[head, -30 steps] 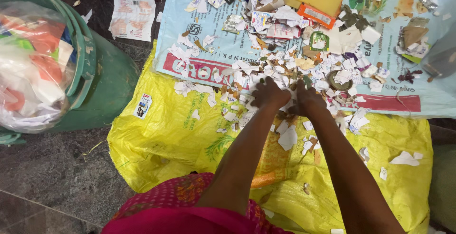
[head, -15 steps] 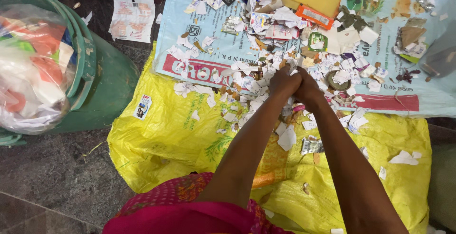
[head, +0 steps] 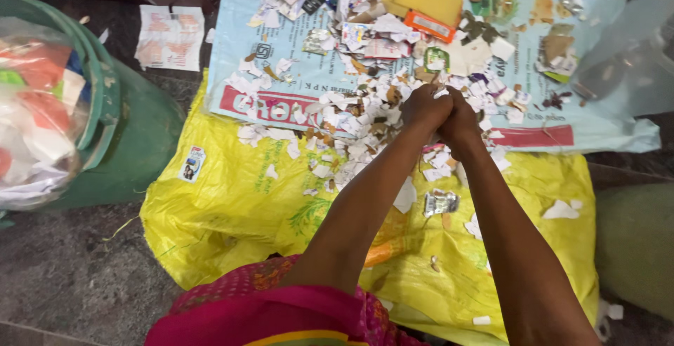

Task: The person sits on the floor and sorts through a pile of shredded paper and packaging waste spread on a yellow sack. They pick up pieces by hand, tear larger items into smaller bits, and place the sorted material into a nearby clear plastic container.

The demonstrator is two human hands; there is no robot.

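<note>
I have both hands pressed together over the heap of torn paper scraps (head: 358, 118): my left hand (head: 423, 107) and right hand (head: 460, 116) touch side by side, fingers curled shut on a small bunch of scraps, though I cannot tell how much sits inside. The heap lies on the pale blue sack (head: 281, 65), along its edge nearest me, and spills onto the yellow sack (head: 232, 205) just below. My worry is loss: the scraps are small and light, so any gap between my 2 palms could let pieces drop back, and a quick lift could scatter more onto the yellow sack, or off it toward the stone floor (head: 70, 276). The green bin (head: 133, 135) stands well left of the blue sack, so a long carry would shed bits. The heap has no clear pointing end; its long axis runs left to right along that sack's near edge.
</note>
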